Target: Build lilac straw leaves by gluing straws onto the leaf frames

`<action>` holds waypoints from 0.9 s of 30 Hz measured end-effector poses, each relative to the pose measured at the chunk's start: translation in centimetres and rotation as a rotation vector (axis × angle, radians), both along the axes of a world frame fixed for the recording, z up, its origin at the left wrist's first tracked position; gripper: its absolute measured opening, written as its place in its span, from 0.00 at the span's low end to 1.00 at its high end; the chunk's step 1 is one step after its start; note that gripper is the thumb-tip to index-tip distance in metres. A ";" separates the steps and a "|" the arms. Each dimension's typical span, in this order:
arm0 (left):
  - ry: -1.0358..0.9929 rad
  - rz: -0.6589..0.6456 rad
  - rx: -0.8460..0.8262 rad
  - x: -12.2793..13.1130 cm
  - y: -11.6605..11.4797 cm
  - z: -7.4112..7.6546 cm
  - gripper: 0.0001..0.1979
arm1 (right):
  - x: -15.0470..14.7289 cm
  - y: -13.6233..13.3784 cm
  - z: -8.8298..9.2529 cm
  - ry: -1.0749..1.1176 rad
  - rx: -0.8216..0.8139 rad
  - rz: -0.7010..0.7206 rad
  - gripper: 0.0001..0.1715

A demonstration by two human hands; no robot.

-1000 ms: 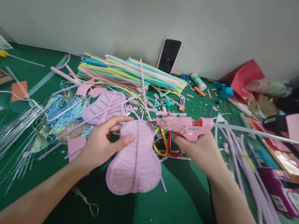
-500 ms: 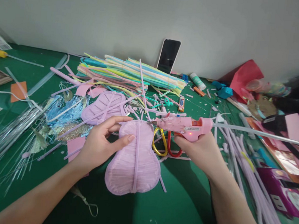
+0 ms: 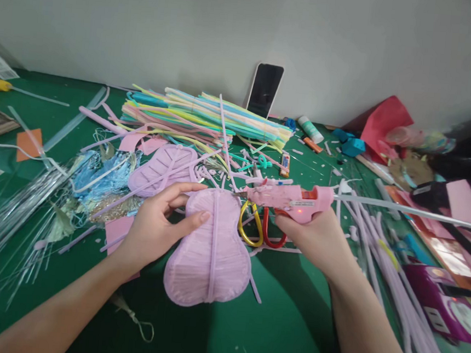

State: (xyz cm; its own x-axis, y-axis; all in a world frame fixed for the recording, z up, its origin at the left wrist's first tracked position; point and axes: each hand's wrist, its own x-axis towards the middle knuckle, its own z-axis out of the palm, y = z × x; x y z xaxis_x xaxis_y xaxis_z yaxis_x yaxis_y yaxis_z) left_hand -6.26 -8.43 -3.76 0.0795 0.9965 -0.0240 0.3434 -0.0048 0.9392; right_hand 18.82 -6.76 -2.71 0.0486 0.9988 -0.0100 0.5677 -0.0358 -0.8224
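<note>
A lilac, bean-shaped piece (image 3: 229, 269) with a raised strip down its middle is held above the green table. My left hand (image 3: 161, 222) grips its upper left edge, thumb on the front face and fingers at the top edge and behind. In my right hand (image 3: 311, 227) is a pink glue gun (image 3: 295, 199), its nozzle pointing left at the upper right edge of the piece. A clear glue stick (image 3: 406, 209) sticks out of the gun's back. Scissors with yellow and red handles (image 3: 274, 235) lie below the gun. A second lilac piece (image 3: 164, 170) rests behind my left hand.
Coloured pipe cleaners (image 3: 199, 115) are piled at the back, near a phone (image 3: 265, 90) leaning on the wall. Silver strands (image 3: 22, 202) and blue tassels (image 3: 99, 173) lie left. Lilac stems (image 3: 395, 278) and a purple object (image 3: 443, 302) are at right.
The lilac piece has shifted very slightly left and up with my left hand. The glue gun stays in nearly the same place at its edge.
</note>
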 end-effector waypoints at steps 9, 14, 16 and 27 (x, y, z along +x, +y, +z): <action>0.015 0.022 0.017 0.1 0.0 0.4 0.20 | 0.0 0.1 0.1 -0.013 0.017 0.002 0.01; -0.004 0.025 0.018 0.0 0.0 0.4 0.20 | 0.1 0.0 -0.1 -0.016 0.018 0.026 0.07; -0.012 0.029 0.015 -0.1 0.0 0.2 0.21 | 0.2 0.0 -0.1 -0.014 0.015 0.029 0.09; -0.078 0.047 -0.033 -0.3 0.0 0.2 0.21 | 0.3 -0.1 -0.1 -0.008 -0.022 0.042 0.07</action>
State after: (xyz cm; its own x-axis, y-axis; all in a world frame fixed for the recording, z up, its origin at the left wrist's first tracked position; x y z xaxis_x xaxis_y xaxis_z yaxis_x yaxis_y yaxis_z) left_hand -6.58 -8.41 -3.57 0.0355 0.9980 -0.0522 0.2682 0.0408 0.9625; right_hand 19.13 -6.86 -2.79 0.0068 0.9995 -0.0315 0.5760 -0.0297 -0.8169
